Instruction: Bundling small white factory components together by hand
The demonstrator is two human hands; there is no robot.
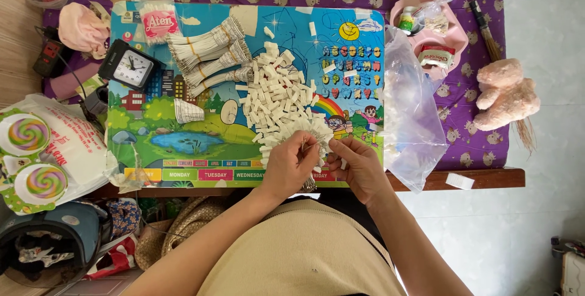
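Note:
My left hand (291, 165) grips a fanned bundle of white paper tags on wires (308, 130) at the near edge of a colourful picture board (183, 143). My right hand (359, 165) is beside it, fingers pinched on a small white tag at the bundle's right side. A heap of loose white tags (277, 89) lies just beyond the hands on the board. Several bound bundles of finished tags (210, 55) lie fanned at the board's upper left.
A black alarm clock (130, 66) stands at the board's left. A clear plastic bag (411, 113) lies to the right, a pink tray (432, 34) behind it, a pink plush toy (506, 95) farther right. A white printed bag (55, 149) and a helmet (52, 241) lie left.

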